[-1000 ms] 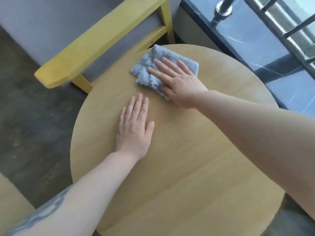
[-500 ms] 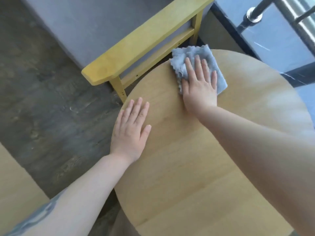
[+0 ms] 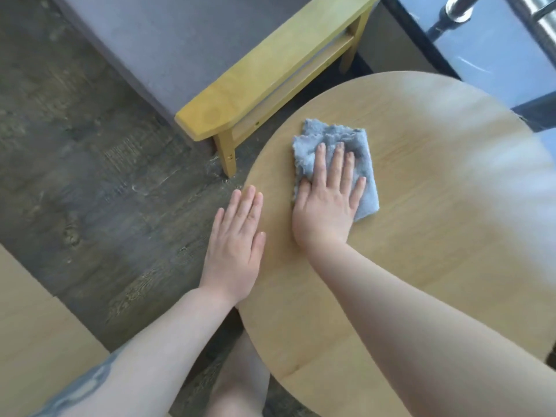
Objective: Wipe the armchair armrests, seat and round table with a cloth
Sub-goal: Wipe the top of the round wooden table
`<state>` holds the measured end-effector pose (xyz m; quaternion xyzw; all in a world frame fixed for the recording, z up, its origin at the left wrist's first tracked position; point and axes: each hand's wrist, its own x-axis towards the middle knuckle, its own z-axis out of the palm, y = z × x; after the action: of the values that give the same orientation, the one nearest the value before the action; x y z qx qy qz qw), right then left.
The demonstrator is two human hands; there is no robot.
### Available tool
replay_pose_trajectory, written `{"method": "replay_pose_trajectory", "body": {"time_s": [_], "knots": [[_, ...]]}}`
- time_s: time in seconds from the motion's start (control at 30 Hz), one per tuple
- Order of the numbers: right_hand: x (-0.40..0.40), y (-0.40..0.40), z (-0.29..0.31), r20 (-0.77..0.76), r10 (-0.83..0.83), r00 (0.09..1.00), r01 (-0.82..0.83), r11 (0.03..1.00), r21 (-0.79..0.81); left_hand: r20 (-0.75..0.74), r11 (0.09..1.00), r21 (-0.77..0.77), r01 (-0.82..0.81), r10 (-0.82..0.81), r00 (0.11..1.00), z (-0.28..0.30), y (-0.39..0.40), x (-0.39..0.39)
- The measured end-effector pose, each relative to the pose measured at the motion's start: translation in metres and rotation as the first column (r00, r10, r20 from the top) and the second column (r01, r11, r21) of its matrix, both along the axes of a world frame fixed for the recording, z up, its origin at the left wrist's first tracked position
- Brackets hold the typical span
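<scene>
Bare round table (image 3: 436, 236) lies right of the cloth (image 3: 331, 145); armrest (image 3: 270, 76) crowds its far-left edge.

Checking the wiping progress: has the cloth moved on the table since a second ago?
Yes. The cloth under the right hand has slid from the table's far edge by the armrest toward the near left edge.

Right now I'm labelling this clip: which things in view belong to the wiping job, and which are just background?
Job:
- fluffy blue-grey cloth, pressed flat by the right hand
- round light-wood table
- left hand, flat at the table's edge
- yellow wooden armrest
- grey armchair seat

Background:
- dark wood-grain floor
- metal railing
</scene>
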<state>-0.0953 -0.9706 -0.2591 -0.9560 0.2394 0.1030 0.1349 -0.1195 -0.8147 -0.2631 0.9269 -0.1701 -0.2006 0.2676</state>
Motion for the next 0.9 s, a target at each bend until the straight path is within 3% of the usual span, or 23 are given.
{"method": "replay_pose_trajectory", "body": {"time_s": [0.07,0.13,0.2,0.23,0.27,0.33,0.37,0.4,0.43,0.53,0.63,0.67,0.7,0.77,0.8,0.83,0.9], "knots": [[-0.025,0.040,0.000,0.009,0.210,0.978,-0.210,0.976,0.051,-0.014,0.994,-0.088,-0.063,0.062,0.998,0.000,0.003,0.000],[-0.072,0.034,0.004,0.030,0.503,0.864,-0.504,0.861,0.072,-0.029,0.982,-0.147,-0.120,0.118,0.993,0.002,0.010,-0.002],[-0.094,-0.005,0.002,0.035,0.688,0.725,-0.689,0.723,0.059,-0.022,0.984,-0.149,-0.099,0.097,0.995,0.007,0.019,-0.005],[-0.094,-0.021,-0.001,0.034,0.683,0.729,-0.684,0.729,0.031,-0.007,0.987,-0.147,-0.072,0.072,0.997,0.008,0.021,-0.007],[-0.086,-0.030,-0.002,0.024,0.596,0.803,-0.596,0.803,-0.001,0.000,0.988,-0.146,-0.056,0.057,0.998,0.008,0.021,-0.010],[-0.058,-0.020,0.001,0.010,0.209,0.978,-0.209,0.977,-0.031,-0.013,0.984,-0.162,-0.076,0.075,0.997,0.008,0.015,-0.018],[-0.049,-0.001,0.003,-0.014,0.077,0.997,-0.077,0.997,0.001,-0.025,0.977,-0.186,-0.103,0.100,0.995,0.007,0.010,-0.023],[-0.048,0.022,0.005,-0.046,0.069,0.997,-0.068,0.997,0.039,-0.040,0.965,-0.221,-0.144,0.139,0.990,0.007,0.004,-0.028],[-0.059,0.044,0.007,-0.041,0.165,0.985,-0.162,0.984,0.076,-0.061,0.945,-0.256,-0.202,0.193,0.979,0.008,-0.001,-0.033],[-0.138,0.063,0.009,0.020,0.596,0.803,-0.593,0.795,0.128,-0.095,0.898,-0.238,-0.369,0.357,0.929,0.007,-0.009,-0.045],[-0.195,-0.003,-0.001,0.014,0.792,0.610,-0.791,0.607,0.080,0.012,0.967,-0.044,-0.252,0.252,0.968,0.005,-0.016,-0.066],[-0.199,-0.024,-0.004,0.025,0.775,0.632,-0.775,0.630,0.057,0.042,0.981,0.016,-0.195,0.194,0.980,0.003,-0.021,-0.076],[-0.196,-0.036,-0.005,0.045,0.694,0.719,-0.695,0.718,0.021,0.058,0.985,0.055,-0.162,0.159,0.986,0.002,-0.027,-0.084],[-0.183,-0.025,-0.002,0.040,0.378,0.925,-0.379,0.925,0.022,0.075,0.983,0.072,-0.172,0.166,0.983,0.000,-0.043,-0.100],[-0.181,-0.007,-0.001,0.044,0.233,0.972,-0.234,0.972,0.034,0.079,0.975,0.061,-0.212,0.207,0.975,0.000,-0.052,-0.105],[-0.188,0.012,0.000,0.048,0.190,0.981,-0.193,0.980,0.054,0.076,0.964,0.049,-0.262,0.258,0.963,0.001,-0.060,-0.109],[-0.227,0.030,0.000,0.047,0.370,0.928,-0.373,0.924,0.080,0.078,0.949,0.053,-0.310,0.306,0.949,0.001,-0.071,-0.115]]}}
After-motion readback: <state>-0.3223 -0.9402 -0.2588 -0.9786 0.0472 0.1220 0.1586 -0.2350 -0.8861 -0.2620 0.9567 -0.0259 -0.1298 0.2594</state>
